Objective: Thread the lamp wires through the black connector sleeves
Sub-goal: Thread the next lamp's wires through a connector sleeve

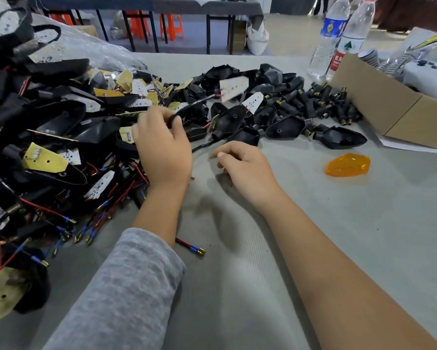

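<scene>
Now | left hand (163, 147) pinches black wire (187, 107) | right hand (240, 165) curled, wire end just beside

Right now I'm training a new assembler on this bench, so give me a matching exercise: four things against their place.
Things:
1. orange lens
2. water bottles
3. cardboard box
4. left hand

Places:
A. far right, standing behind the box
B. at the edge of the wired lamp pile
C. alone on the mat, right of both hands
D. right edge of the table

Pairs: 1-C, 2-A, 3-D, 4-B
</scene>
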### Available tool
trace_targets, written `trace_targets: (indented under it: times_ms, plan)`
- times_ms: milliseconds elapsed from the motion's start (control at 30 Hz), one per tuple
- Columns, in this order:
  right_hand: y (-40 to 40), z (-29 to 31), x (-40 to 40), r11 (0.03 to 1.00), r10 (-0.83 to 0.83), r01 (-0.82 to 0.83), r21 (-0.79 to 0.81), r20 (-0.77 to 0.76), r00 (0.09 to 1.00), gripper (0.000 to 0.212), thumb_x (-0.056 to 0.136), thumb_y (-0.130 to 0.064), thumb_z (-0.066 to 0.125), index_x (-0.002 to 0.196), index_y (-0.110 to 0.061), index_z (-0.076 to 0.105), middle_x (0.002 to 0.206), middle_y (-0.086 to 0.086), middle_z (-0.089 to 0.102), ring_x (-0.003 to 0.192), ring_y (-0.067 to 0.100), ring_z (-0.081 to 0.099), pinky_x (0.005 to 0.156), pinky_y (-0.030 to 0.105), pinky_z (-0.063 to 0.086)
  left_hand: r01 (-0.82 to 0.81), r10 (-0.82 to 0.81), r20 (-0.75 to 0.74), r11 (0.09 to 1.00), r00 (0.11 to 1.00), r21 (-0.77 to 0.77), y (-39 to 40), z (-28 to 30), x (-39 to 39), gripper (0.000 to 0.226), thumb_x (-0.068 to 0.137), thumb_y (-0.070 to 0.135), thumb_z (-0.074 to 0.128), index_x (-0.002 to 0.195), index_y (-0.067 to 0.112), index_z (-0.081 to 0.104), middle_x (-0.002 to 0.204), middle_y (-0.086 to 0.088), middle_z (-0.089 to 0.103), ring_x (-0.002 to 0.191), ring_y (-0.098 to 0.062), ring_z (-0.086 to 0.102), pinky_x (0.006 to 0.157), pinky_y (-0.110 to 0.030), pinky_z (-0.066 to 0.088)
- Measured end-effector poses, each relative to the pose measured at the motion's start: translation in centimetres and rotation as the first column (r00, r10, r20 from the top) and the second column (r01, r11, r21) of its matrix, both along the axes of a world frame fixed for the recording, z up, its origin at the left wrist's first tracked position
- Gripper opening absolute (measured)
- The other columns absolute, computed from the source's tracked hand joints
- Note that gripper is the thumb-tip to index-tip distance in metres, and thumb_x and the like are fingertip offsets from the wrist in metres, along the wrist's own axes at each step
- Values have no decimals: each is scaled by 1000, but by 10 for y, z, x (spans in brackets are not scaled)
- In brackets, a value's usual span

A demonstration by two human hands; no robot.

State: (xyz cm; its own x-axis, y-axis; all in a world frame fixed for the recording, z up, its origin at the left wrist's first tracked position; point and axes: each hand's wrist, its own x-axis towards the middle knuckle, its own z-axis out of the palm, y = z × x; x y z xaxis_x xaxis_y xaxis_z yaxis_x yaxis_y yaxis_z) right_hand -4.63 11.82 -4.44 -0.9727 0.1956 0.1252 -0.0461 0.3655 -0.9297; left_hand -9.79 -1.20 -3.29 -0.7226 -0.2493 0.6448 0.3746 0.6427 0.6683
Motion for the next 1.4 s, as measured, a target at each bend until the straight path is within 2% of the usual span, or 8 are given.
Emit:
trace_targets:
  times_ms: [133,233,367,567,733,867,1233,1400]
  plan:
    - [-3,7,0,956,35,-50,-288,-55,998,10,97,-15,56,101,-18,65,76,-3,63,62,5,56,57,19,46,103,-186,-258,947,948,-306,4,4,7,6,88,7,61,91,7,66,93,-5,65,91,-26,56,83,-33,36]
    - [-1,13,0,798,-13,-62,-599,-120,993,16,99,-13,54,112,-6,60,72,4,57,55,11,48,53,20,42,328,-398,-126,868,908,-374,22,2,18,12,89,6,57,93,10,68,90,-5,66,87,-22,58,76,-32,43]
    - [11,16,1,721,-162,16,-693,-146,976,15,100,-17,52,95,-11,65,64,-1,52,55,9,43,56,19,41,486,-501,39,815,865,-316,29,2,23,21,96,16,55,113,17,67,101,2,69,94,-13,60,79,-32,47]
    - [30,15,-4,618,-533,295,-728,-113,838,20,102,-16,48,84,-16,58,62,0,53,46,5,47,50,17,42,390,-350,173,829,921,-401,24,-6,11,25,101,31,48,110,19,68,101,0,63,95,-19,57,69,-29,37]
    - [45,11,-5,501,-657,373,-781,-63,751,22,103,-20,47,83,-16,56,64,3,55,48,9,50,53,21,46,321,-225,254,835,941,-447,20,-9,5,29,103,35,42,107,18,65,98,-4,59,89,-25,56,65,-32,34]
    - [43,14,-5,489,-570,264,-831,-75,819,21,102,-20,49,85,-15,60,59,-1,59,46,9,51,51,20,46,363,-267,275,841,924,-401,17,-6,9,24,102,36,42,110,28,63,84,3,65,82,-21,59,64,-35,44]
    - [50,19,-3,505,-526,252,-826,-63,848,24,102,-18,50,81,-12,61,59,1,55,46,9,47,52,19,42,414,-273,360,811,892,-413,15,-5,6,24,103,29,41,111,23,62,98,-3,64,93,-26,56,73,-39,45]
    - [40,16,-5,705,-239,120,-699,-74,968,18,97,-22,57,84,-14,67,60,-2,58,49,9,51,52,20,42,628,-563,283,731,776,-268,18,-7,7,15,94,13,60,104,13,71,95,-4,66,91,-17,57,77,-23,40]
